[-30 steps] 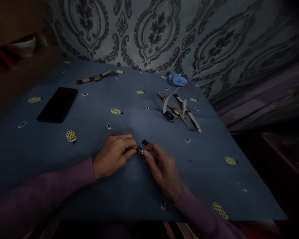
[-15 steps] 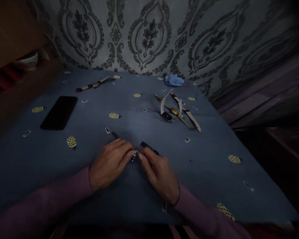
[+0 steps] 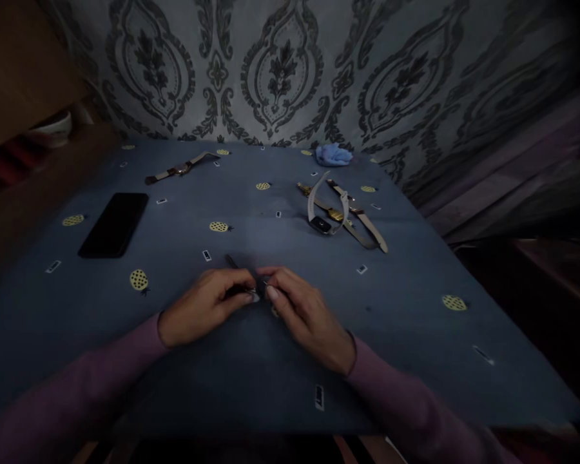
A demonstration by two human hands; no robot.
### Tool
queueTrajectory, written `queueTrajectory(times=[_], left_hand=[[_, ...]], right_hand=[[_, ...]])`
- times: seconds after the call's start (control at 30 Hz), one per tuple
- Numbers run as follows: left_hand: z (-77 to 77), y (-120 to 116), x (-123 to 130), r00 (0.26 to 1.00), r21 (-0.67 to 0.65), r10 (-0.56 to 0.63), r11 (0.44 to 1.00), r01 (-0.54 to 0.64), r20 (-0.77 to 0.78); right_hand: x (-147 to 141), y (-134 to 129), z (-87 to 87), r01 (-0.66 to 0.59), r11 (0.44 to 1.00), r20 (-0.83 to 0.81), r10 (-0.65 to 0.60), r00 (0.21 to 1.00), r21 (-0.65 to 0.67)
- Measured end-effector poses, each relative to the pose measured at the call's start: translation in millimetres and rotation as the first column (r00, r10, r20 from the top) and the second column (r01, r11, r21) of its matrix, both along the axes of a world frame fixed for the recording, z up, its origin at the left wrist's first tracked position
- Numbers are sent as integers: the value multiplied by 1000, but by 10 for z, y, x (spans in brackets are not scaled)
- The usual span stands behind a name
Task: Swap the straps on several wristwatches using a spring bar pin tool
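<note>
My left hand (image 3: 210, 303) is closed, its thumb and fingers pinching a small dark watch (image 3: 256, 294) with a shiny part, mostly covered by the fingers. A dark strap end (image 3: 231, 261) sticks out beyond the left fingertips. My right hand (image 3: 307, 312) meets it from the right, thumb and fingers pressed together at the same watch. What exactly lies between the right fingertips is too small and dark to make out. Both hands are low over the blue patterned tablecloth (image 3: 251, 374).
A black phone (image 3: 113, 225) lies at the left. Behind it is a watch with a brown and beige strap (image 3: 181, 169). Several watches, one with a white strap (image 3: 321, 224), lie at the back right. Near the wall sits a crumpled blue cloth (image 3: 334, 154).
My hands have drawn closer together and the left has turned slightly. The black strap piece formerly lying beyond my right fingers no longer shows there. The view has shifted a little.
</note>
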State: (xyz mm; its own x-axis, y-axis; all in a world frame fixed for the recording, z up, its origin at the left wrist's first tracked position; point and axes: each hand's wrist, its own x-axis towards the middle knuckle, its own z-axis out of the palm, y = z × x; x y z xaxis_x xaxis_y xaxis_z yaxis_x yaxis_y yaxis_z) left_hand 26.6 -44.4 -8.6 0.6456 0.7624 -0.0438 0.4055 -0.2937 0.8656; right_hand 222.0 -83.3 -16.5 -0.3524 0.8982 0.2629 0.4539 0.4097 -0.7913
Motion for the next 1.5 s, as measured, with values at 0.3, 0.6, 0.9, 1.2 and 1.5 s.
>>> queueTrajectory(times=[0.3, 0.6, 0.9, 1.2, 1.5], left_hand=[[34, 127, -76, 967, -292, 37, 956, 39, 252], [164, 172, -205, 968, -238, 13, 970, 49, 251], [115, 100, -224, 956, -63, 145, 989, -134, 255], [66, 74, -77, 833, -610, 368, 791, -46, 414], [-55, 89, -140, 925, -430, 263, 894, -127, 273]], right_hand=[[-7, 172, -18, -144, 989, -138, 138, 981, -31], [-37, 214, 90, -255, 955, -322, 197, 926, -149], [-60, 198, 64, -124, 975, -79, 141, 987, 186], [-122, 84, -21, -61, 926, 59, 42, 997, 372], [-129, -6, -25, -40, 935, 107, 2, 994, 352]])
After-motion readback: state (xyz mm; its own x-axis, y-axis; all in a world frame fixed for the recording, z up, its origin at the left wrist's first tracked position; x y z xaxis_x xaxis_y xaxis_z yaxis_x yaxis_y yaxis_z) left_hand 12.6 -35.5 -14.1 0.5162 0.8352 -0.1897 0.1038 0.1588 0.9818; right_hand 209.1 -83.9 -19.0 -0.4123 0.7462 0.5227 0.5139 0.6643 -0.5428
